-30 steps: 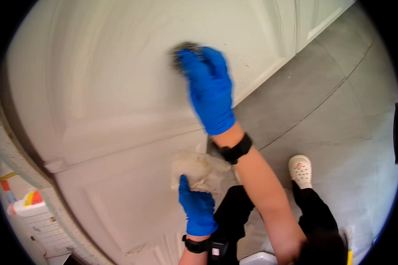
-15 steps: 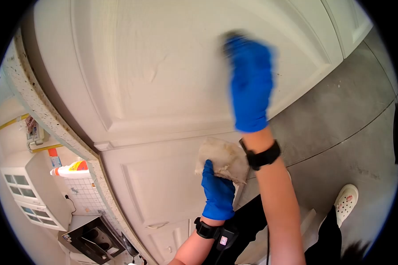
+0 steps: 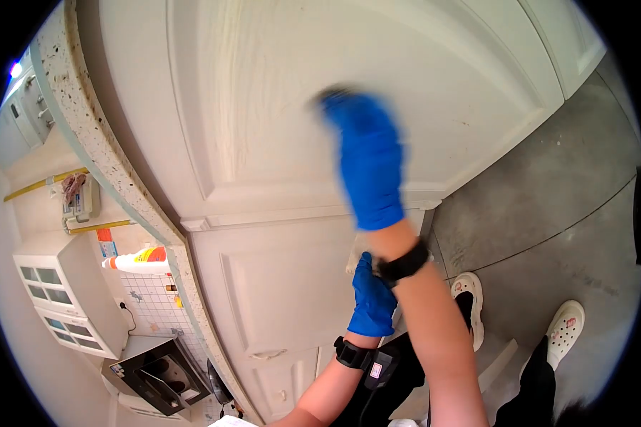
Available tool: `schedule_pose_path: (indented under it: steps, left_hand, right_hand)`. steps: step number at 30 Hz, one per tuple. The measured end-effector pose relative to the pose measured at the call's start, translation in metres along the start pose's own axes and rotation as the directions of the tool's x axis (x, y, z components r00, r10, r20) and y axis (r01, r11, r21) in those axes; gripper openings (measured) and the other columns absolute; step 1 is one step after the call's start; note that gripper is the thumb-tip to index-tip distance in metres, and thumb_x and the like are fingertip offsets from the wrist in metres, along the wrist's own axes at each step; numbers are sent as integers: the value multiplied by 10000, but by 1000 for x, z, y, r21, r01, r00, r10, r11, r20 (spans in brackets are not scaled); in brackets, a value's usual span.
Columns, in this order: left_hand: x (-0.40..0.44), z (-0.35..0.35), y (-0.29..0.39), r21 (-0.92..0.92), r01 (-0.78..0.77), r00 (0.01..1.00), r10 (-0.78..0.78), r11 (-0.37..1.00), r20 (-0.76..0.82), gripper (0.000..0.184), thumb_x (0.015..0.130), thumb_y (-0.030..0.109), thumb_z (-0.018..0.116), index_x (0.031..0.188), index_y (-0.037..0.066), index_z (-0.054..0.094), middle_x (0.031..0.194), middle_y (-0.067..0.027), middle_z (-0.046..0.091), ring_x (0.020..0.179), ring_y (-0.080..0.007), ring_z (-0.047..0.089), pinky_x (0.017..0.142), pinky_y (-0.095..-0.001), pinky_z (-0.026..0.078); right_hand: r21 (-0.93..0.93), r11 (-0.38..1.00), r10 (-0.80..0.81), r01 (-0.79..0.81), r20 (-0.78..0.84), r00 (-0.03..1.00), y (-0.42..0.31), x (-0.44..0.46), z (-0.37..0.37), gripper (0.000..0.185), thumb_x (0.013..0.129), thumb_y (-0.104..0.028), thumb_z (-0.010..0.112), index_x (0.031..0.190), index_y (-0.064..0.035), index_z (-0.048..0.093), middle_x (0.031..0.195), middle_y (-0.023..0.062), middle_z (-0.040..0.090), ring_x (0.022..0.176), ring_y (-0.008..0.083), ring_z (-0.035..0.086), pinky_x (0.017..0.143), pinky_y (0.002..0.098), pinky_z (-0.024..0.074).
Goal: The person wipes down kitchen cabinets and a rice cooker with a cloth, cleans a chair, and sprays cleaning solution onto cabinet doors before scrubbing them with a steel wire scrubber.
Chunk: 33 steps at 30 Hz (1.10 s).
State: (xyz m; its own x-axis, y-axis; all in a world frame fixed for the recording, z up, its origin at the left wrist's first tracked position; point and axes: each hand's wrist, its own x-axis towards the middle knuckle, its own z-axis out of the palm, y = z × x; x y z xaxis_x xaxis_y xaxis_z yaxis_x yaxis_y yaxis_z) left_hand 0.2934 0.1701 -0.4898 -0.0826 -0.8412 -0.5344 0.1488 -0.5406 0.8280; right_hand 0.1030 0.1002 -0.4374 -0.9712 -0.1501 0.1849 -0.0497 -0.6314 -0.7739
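My right hand [image 3: 369, 160], in a blue glove, is closed on a dark, fuzzy scouring pad [image 3: 338, 92] against the large white cabinet door [image 3: 278, 135]. Motion smears the pad and the fingertips. Pale streaks mark the door panel left of the hand. Lower down, my left hand [image 3: 372, 299], gloved in blue as well, grips a beige cloth [image 3: 355, 257] in front of the smaller white panel [image 3: 271, 292]. My right forearm and wrist hide most of that cloth.
A speckled countertop edge [image 3: 114, 153] curves along the left. On the counter side are a white spray bottle [image 3: 139, 260], a white wall cabinet [image 3: 60, 292] and a black gas hob [image 3: 165, 377]. Grey floor tiles [image 3: 527, 185] lie at right, beneath my white clogs [image 3: 565, 329].
My right hand has moved left and down across the door with the pad. My left hand sits slightly further right, its cloth now mostly covered. The view has shifted, showing both clogs.
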Motion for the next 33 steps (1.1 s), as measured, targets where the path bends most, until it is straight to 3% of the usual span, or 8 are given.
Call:
schedule_pose_path:
  steps: [4,10,13,16,20,27,30,33]
  left_hand:
    - [-17,-25,7,-167,355,836,-233,920,497,398,846,288,384,1155,38,379,1143,-97,451,998,-237,465,860,-358,370]
    - [-1,1,1,21,-76,985,78,997,-151,415,832,304,400,1159,50,375,1124,-95,458,1011,-250,452,874,-363,358]
    - [3,-35,1,801,-507,858,273,319,435,309,852,262,378,1054,37,443,1006,-95,510,928,-213,487,817,-316,390]
    - [-6,0,14,-6,-21,999,21,1000,-32,310,856,260,364,1071,51,443,1017,-78,523,901,-206,514,827,-333,389]
    - [-10,9,8,24,-77,987,80,997,-142,383,846,321,337,1094,45,434,1072,-99,496,993,-234,464,872,-367,350]
    - [-11,3,5,-63,47,998,-49,997,-27,348,847,294,378,1081,48,453,1049,-72,516,938,-218,496,837,-334,380]
    - [-15,29,7,87,-135,971,149,987,-186,380,847,299,351,1107,34,435,1115,-109,473,970,-245,487,882,-369,347]
    - [-11,18,4,6,-63,998,63,998,19,341,845,289,386,1078,49,450,1055,-88,506,951,-225,489,832,-342,383]
  right_hand:
    - [-313,927,-24,208,503,864,-28,-34,20,130,751,-115,489,878,-109,519,752,75,540,645,232,531,577,300,459]
    - [-96,954,-289,285,-36,957,8,17,6,251,730,-16,470,962,-86,535,843,85,537,785,221,522,673,281,445]
    - [-351,806,-414,476,240,878,-28,-12,28,203,704,-115,528,907,-114,534,840,48,518,725,199,529,602,315,470]
    - [-336,749,-502,571,274,820,-26,-4,23,169,705,-129,538,873,-116,542,752,36,495,674,187,513,545,307,465]
    - [-90,995,-53,47,-74,996,0,36,-31,287,663,32,501,928,-71,537,757,71,500,658,206,510,558,299,438]
    - [-539,699,-404,469,243,882,-13,2,2,229,703,-149,538,914,-236,556,833,28,493,645,203,505,503,306,434]
    - [-175,985,-18,3,-82,996,5,30,-39,244,688,-88,534,927,-130,553,796,65,498,650,212,503,519,282,441]
    - [-402,887,-261,229,-25,965,10,10,1,244,683,-50,511,917,-110,544,798,86,505,637,229,507,549,308,454]
